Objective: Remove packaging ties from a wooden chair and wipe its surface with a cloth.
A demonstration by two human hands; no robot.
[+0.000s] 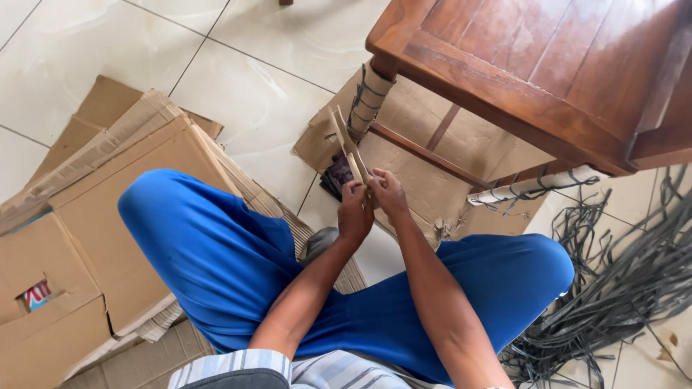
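I sit cross-legged on the floor in blue trousers. My left hand (355, 211) and my right hand (389, 194) meet in front of me, both pinching a thin strip of cardboard (344, 144) that sticks up and away from the fingers. The strip's lower end is hidden inside my hands. Just beyond them lies a small dark object (336, 176) on the floor. A wooden chair (533, 65) stands ahead to the right, its legs wrapped in cardboard (371, 97) tied with dark strapping.
Flattened cardboard boxes (94, 216) lie on the tiled floor to my left. More cardboard (425, 180) lies under the chair. A tangled heap of dark plastic straps (620, 288) spreads at the right. A wrapped chair rail (533, 186) crosses near my right knee.
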